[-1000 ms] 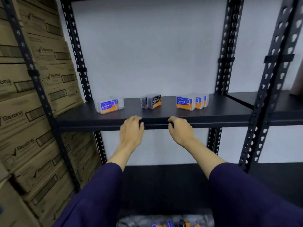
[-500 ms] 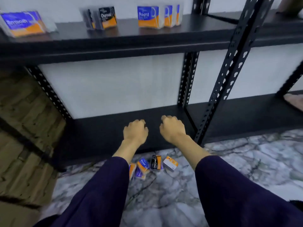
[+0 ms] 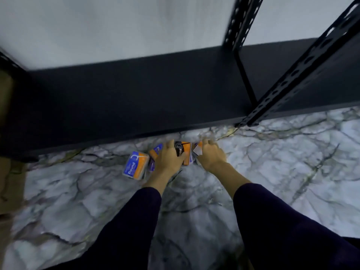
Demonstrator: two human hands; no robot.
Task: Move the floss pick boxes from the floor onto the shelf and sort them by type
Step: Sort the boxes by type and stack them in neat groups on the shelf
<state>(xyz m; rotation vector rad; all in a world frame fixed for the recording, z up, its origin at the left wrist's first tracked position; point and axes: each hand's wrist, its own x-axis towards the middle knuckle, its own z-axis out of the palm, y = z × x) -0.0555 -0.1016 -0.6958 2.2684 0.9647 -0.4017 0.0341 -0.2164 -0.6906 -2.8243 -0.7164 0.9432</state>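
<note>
Reaching down to the small blue-and-orange plastic floss pick boxes on the grey marbled floor (image 3: 272, 172), I see my left hand (image 3: 169, 158) lying over a black-and-orange box (image 3: 183, 152) and my right hand (image 3: 211, 155) curled on a white-cornered box (image 3: 197, 150); blur hides whether either grip has closed. A blue "Round" box (image 3: 136, 165) lies just left. They look light, rigid and slick: pinch the short sides. Just behind, the black metal bottom shelf (image 3: 136, 98) shows no boxes.

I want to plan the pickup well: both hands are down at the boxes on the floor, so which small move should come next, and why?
Probably close the left hand on the black box and lift it: the fingers already lie around it, while the Round box sits apart, untouched.
</note>
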